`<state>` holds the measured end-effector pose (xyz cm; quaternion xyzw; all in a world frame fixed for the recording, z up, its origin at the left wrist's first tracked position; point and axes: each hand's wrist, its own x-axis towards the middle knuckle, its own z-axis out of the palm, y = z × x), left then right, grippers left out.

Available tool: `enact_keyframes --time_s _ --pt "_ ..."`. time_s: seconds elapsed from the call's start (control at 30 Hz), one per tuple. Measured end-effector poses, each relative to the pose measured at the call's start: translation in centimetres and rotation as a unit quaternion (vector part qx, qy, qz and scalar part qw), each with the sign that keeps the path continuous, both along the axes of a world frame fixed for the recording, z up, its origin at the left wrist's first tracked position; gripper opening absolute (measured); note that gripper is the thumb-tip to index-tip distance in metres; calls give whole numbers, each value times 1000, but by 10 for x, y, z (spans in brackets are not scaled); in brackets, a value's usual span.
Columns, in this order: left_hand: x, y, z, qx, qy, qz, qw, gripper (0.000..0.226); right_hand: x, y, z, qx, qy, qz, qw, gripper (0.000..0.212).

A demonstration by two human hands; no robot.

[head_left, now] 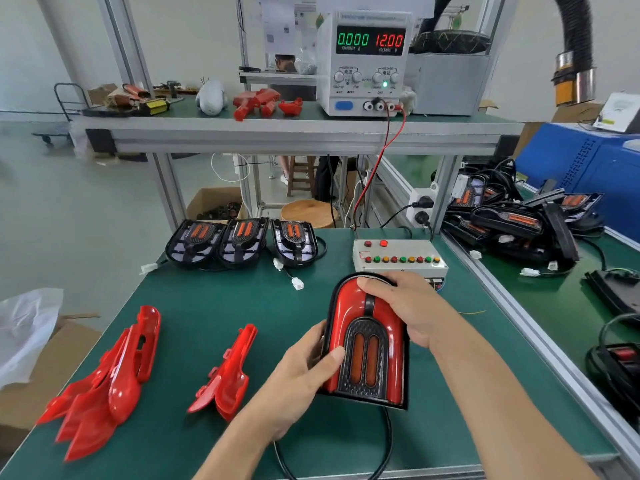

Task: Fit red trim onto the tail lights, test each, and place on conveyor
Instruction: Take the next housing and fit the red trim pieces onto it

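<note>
A tail light (367, 355) with red trim fitted on it stands tilted up in front of me on the green table (207, 306). My left hand (301, 368) grips its lower left edge, thumb on the red trim. My right hand (405, 310) wraps over its top right side. Its black cable (388, 441) loops below it. Three bare tail lights (242, 240) without trim stand in a row at the table's back. Loose red trim pieces lie at the left (104, 379) and centre left (225, 375).
A test box (398, 258) with coloured buttons sits behind the held light. A power supply (367, 64) on the shelf reads 0.000 and 12.00. Several tail lights are piled on the conveyor (554, 292) at the right. A cardboard box (45, 358) stands at the left.
</note>
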<state>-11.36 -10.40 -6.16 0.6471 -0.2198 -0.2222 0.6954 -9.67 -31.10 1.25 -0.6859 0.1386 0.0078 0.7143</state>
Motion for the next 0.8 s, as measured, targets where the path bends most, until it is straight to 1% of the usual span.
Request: enact_keyframes --time_s 0.17,0.23,0.37,0.4,0.47,0.57,0.67,0.8 --pt "1 3 1 31 -35 13 999 26 -1 0 1 1 -4 -2 1000 24" --pt "0 2 1 34 -54 29 998 26 -2 1 0 5 -15 0 1000 23" --pt "-4 -4 -4 22 -59 61 996 30 -1 2 -1 -1 -29 -10 1000 18" --pt "-5 -4 -5 19 -57 58 996 29 -1 2 -1 1 -26 -14 1000 18" --pt "-4 0 -3 13 -36 24 999 30 -1 0 -2 5 -13 -17 1000 18" --pt "-2 8 -1 6 -2 -36 999 40 -4 -1 -1 18 1 -20 1000 17" --pt "-3 9 -3 -9 -3 -37 999 48 -5 0 0 22 0 -20 1000 15" --pt "-7 6 -2 -21 -35 -25 999 51 -3 -1 0 20 -7 -24 999 13"
